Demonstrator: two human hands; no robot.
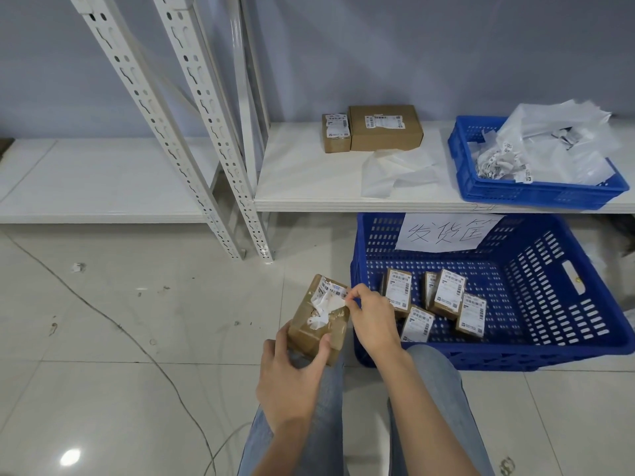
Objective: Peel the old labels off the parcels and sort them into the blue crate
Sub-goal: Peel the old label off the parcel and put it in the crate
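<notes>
A parcel (318,322), small and brown, sits tilted above the knees of a person crouched on the floor, its old label (329,298) torn and half lifted from the top face. The left hand (292,379) grips the parcel's near end from below, thumb curled over the edge; the right hand (372,319) pinches the label's loose right corner between thumb and fingertips. White scraps cling to the cardboard, so this peel looks roughly midway.

Just to the right, on the floor, stands the blue crate (536,348) with a handwritten paper sign (446,233) hung on its back wall. Five small parcels already lie inside (446,297), each showing a clean printed label, which suggests part of the sorting is done.

On the shelf (309,180) above, two more boxes (372,130) stand side by side against the wall, labels intact, apparently waiting their turn. A smaller blue tray (464,166) at the shelf's right end holds crumpled white wrapping and label strips, probably the waste. An empty plastic bag (398,173) lies between boxes and tray. By this count, at least three parcels remain.
</notes>
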